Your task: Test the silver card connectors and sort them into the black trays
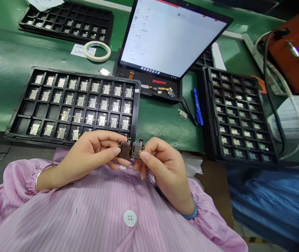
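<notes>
My left hand [91,152] pinches a small dark metal card-slot part [124,149] between thumb and fingers. Touching it on the right is a second, silvery card-slot part [137,149], pinched by my right hand [162,164]. Both hands are held close to my chest, over my pink striped smock, at the near edge of a black compartment tray [28,112]. That tray holds several more of the same small parts, with a few cells bare on its left side.
A tablet [173,35] with a lit screen leans on a black stand behind the hands. Another black tray [212,115] of parts lies right, a third [68,21] at the far left. Tape roll [97,51], blue pen [198,106], green mat. A person's blue-clad leg [270,206] sits at right.
</notes>
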`<state>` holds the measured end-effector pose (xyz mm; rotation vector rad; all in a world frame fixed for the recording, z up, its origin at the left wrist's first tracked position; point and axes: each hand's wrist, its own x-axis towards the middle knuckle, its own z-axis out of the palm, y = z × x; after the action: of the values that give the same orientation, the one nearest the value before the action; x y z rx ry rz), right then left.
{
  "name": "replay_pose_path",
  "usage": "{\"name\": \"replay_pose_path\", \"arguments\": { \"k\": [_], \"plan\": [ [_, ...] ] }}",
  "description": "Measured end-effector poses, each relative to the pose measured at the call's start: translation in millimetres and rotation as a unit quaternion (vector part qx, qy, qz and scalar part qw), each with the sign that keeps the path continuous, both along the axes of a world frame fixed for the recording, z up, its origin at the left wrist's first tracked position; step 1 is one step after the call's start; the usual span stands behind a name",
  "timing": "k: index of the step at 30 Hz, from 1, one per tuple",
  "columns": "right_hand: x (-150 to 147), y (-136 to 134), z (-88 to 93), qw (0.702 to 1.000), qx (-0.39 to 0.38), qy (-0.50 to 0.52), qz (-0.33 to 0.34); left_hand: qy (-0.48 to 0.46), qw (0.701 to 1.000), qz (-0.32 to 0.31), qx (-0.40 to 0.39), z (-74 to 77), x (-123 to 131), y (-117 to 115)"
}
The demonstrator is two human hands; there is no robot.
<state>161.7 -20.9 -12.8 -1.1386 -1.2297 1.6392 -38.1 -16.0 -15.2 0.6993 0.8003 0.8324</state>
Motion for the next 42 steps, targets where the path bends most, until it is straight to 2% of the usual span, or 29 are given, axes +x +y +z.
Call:
{"name": "replay_pose_path", "arguments": {
  "k": [11,20,42],
  "plan": [
    [-0.9,0.8,0.9,1.0,0.01,-0.016,0.002,0.012,1.0,-0.016,0.013,-0.8,-1.3,0.2],
    [-1.3,1.4,1.1,0.999,0.01,-0.042,0.009,0.064,0.998,-0.011,0.023,-1.6,-1.5,-0.4],
    [-1.3,3.2,0.2,0.997,0.023,-0.066,0.023,0.073,0.997,-0.006,0.024,-4.2,0.7,0.4]
  ]
}}
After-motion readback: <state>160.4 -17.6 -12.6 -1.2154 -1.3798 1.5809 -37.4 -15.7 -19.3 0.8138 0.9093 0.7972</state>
